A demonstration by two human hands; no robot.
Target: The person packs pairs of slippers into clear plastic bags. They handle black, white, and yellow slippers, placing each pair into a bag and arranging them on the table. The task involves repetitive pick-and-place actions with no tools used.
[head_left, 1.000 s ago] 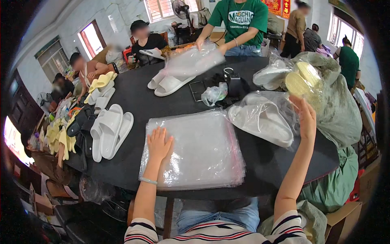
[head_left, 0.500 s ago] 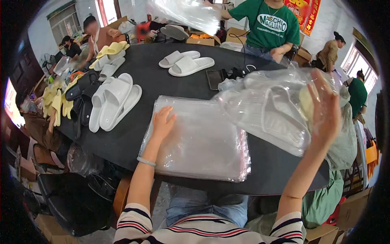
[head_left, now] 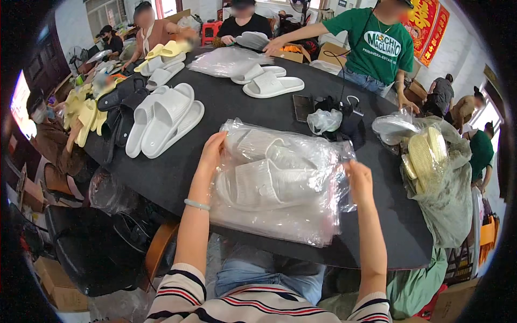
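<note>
In front of me a clear plastic bag (head_left: 293,207) with a pair of white slide slippers (head_left: 261,183) inside lies on a stack of clear plastic bags (head_left: 280,226). My left hand (head_left: 213,153), with a pale bangle on its wrist, is closed at the bag's upper left edge; its fingertips are partly hidden. My right hand (head_left: 360,180) is closed in a pinch on the bag's right edge. The slippers lie flat under the crinkled film, with the lower one clearer to see.
White slippers (head_left: 167,121) and black slippers (head_left: 116,118) lie on the left of the black table (head_left: 323,255). At the right, bagged yellow slippers (head_left: 425,156) rest. A phone (head_left: 301,109) lies mid-table. Co-workers, one in a green shirt (head_left: 371,46), stand and sit around it.
The bagged slippers have come from the right onto the stack. My left hand went from lying on the stack to its edge; my right hand moved inward. A co-worker's plastic sheets now lie on the table.
</note>
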